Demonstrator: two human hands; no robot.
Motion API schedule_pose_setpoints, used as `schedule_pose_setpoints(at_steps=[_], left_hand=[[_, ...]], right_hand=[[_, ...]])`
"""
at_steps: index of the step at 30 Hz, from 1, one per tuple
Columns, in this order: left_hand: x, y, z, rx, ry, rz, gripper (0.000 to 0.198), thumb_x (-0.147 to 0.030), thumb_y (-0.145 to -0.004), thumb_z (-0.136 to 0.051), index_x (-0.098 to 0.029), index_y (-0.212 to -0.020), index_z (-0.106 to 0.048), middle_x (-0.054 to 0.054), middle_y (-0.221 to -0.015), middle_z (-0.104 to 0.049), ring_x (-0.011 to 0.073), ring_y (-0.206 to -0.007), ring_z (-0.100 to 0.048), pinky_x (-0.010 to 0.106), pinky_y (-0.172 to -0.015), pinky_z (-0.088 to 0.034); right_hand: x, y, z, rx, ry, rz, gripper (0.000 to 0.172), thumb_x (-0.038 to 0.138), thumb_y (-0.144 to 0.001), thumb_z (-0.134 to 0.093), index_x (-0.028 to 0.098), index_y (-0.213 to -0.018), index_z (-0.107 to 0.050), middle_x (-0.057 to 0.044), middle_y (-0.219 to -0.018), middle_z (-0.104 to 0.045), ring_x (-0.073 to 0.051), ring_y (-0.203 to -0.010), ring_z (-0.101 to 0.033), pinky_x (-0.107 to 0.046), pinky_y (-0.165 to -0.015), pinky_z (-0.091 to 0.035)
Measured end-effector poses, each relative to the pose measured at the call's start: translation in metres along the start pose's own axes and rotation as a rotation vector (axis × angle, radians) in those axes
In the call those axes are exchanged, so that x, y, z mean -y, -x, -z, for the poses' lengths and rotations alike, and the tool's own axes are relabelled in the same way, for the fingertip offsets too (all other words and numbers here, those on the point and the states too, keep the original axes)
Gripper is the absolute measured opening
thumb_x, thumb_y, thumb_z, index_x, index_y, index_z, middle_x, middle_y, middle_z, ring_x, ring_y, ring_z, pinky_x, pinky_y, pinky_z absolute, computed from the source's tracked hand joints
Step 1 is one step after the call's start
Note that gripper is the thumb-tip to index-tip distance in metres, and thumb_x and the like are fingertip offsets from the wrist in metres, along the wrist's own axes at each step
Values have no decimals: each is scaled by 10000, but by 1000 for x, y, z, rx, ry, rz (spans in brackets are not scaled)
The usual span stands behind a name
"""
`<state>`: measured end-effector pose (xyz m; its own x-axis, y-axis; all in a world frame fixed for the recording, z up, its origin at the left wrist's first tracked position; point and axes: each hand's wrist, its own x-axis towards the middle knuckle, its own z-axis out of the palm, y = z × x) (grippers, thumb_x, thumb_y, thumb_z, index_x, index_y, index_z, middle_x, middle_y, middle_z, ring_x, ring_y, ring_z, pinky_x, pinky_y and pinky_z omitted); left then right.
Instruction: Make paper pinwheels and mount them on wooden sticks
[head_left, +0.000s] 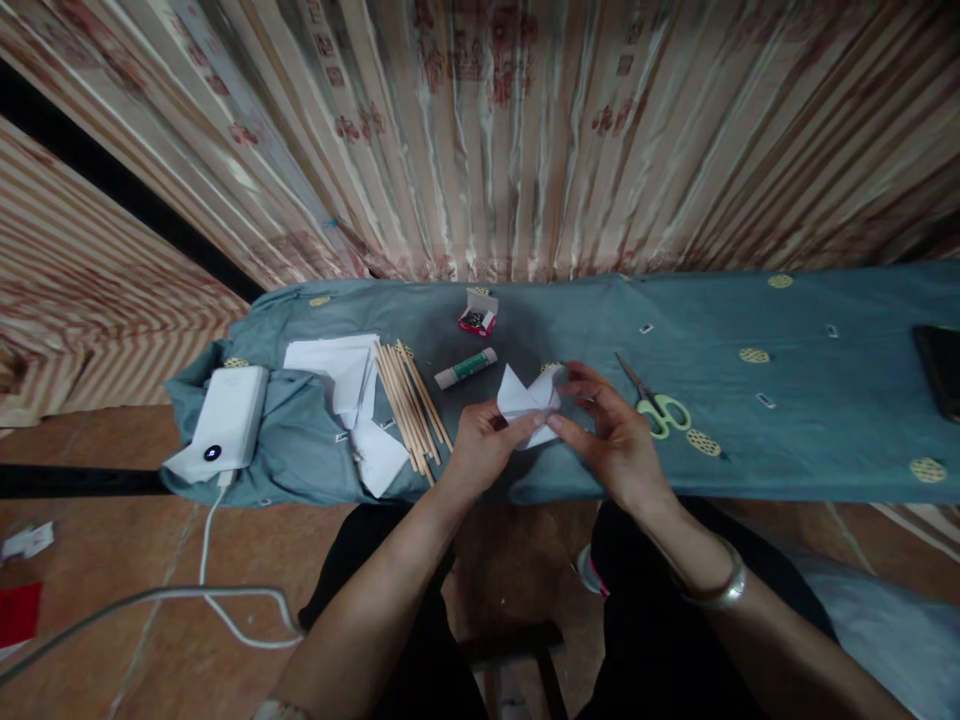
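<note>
1. Head view, the grip: I see the left hand [484, 438] pinching the folded white paper [516, 393] at its near-left part, thumb on top; the right hand [611, 432] has its thumb tip at the near edge, fingers curled about the right side; both hands are closed on the paper, which sits just above the blue cloth [750, 440], in front of the person's body.

2. Head view, handling: I would let the left pinch anchor the paper while the right thumb and fingers do the finer work; thin paper likely creases easily, so I judge light, even pressure best; the raised points should be spared a squeeze; I would keep elbows low, and the paper clear of the glue stick [466, 369] behind it and the scissors [652, 400] beyond the right hand.

3. Head view, what I cannot make out: the fingers hide the paper's lower folds and its underside, so I cannot tell how the layers meet; the contents of the small red box [478, 318] are too small to name; a dark object [937, 368] is cut off at the right edge; the wooden sticks [409, 405] overlap too much to count surely.
</note>
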<state>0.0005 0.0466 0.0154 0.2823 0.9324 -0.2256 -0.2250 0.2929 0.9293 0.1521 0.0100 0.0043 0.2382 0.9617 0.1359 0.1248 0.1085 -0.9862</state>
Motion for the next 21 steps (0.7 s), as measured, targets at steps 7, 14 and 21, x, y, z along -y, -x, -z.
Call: schedule_pose_setpoints(at_steps=[7, 14, 21], left_hand=[[0, -2, 0, 2, 34, 46, 395, -444, -536, -886, -136, -759, -775, 41, -742, -743, 145, -658, -623, 255, -656, -473], [3, -2, 0, 20, 83, 82, 422, -439, -553, -885, -133, -825, -784, 71, -825, -769, 168, -715, -657, 284, -732, -497], [3, -2, 0, 7, 54, 94, 406, -437, -588, -870, -127, -839, -788, 59, -767, -753, 142, -643, -618, 251, -636, -459]], right_hand=[[-1, -2, -7, -10, -305, -248, 765, 387, -615, -866, 293, -1282, -503, -59, -1196, -676, -238, -1105, -654, -405, -945, -557], [9, -6, -7, -2, -404, -376, 748, 307, -582, -879, 264, -1242, -528, 12, -882, -724, -175, -756, -690, -308, -708, -578], [10, -7, -9, 7, -393, -373, 714, 305, -598, -869, 280, -1224, -527, 37, -834, -720, -153, -678, -667, -277, -627, -553]])
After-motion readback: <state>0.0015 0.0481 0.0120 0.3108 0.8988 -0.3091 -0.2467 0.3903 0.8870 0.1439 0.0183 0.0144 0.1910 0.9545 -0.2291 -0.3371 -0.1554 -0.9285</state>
